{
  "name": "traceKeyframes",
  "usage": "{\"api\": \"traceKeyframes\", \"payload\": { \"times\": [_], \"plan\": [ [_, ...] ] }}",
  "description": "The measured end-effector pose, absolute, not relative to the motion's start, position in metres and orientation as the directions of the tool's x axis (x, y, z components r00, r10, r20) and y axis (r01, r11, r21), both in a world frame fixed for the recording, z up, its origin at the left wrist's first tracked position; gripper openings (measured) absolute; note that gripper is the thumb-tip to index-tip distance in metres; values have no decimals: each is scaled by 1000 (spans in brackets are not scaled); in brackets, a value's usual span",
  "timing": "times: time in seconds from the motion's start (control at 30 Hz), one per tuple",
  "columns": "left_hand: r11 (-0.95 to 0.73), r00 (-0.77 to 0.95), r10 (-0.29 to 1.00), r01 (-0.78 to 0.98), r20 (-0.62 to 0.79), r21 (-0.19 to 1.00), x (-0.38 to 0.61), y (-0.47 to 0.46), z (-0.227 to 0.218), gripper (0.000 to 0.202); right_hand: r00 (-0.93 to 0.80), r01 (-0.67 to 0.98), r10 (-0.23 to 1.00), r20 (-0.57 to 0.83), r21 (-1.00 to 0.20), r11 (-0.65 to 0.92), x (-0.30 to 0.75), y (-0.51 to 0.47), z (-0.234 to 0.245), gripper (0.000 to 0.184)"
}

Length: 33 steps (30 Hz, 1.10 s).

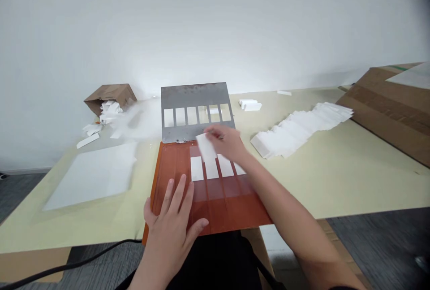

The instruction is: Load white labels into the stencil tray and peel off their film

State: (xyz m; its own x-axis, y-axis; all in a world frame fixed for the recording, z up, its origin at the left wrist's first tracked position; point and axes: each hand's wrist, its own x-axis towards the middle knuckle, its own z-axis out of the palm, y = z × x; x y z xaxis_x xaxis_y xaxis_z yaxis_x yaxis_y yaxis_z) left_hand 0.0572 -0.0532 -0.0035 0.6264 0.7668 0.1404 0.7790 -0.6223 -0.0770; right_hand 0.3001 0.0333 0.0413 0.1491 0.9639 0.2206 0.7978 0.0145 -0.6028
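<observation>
From my remote station I'm looking down at a pale yellow table (336,182) through the head camera. My right grip (223,142) is closed on a white paper strip (205,147), which sits over the far part of an orange-brown board (174,169). The view is blurred there, so I can't tell whether the strip touches the board. My left grip (171,222) is open, its fingers (179,200) spread and pressed flat on the near part of the board.

Four white strips (211,167) lie side by side on the board, just below my right grip. Beyond them, a grey metal plate (195,95) with a row of six rectangular windows meets the board's far edge.

To the right of the board, a long fanned stack of paper strips (298,128) lies on the table, with a small pile of strips (250,105) farther back. To the left are a flat translucent sheet (92,175) and a tipped cardboard box (109,97) spilling crumpled paper (110,111). A large piece of cardboard (386,106) sits at the table's right end.
</observation>
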Motion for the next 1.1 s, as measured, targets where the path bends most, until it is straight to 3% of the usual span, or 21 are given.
{"api": "traceKeyframes", "payload": {
  "times": [0.13, 0.3, 0.6, 0.73, 0.87, 1.0, 1.1],
  "plan": [
    [-664, 666, 727, 744, 166, -75, 55, -55, -5, 60, 330, 840, 919, 216, -512, -181, 377, 23, 51, 28],
    [-666, 664, 729, 744, 166, -51, 57, -53, -8, 58, 460, 827, 885, 72, -397, -397, 436, 12, 39, 22],
    [-692, 690, 712, 721, 131, -35, 61, -53, -9, 58, 454, 845, 891, 14, -322, -426, 447, 17, 23, 24],
    [-682, 677, 723, 731, 134, -15, 64, -53, -4, 57, 375, 886, 915, 149, -348, -307, 431, 19, 21, 26],
    [-684, 670, 721, 729, 176, 23, 66, -53, 0, 52, 177, 913, 936, 304, -406, -40, 390, 25, 20, 24],
    [-685, 650, 720, 721, 243, 103, 66, -51, 2, 45, -92, 865, 949, 300, -448, 225, 344, 29, 17, 22],
    [-699, 651, 706, 705, 278, 123, 67, -50, 1, 42, -245, 829, 936, 253, -446, 337, 321, 29, 14, 17]
  ]
}}
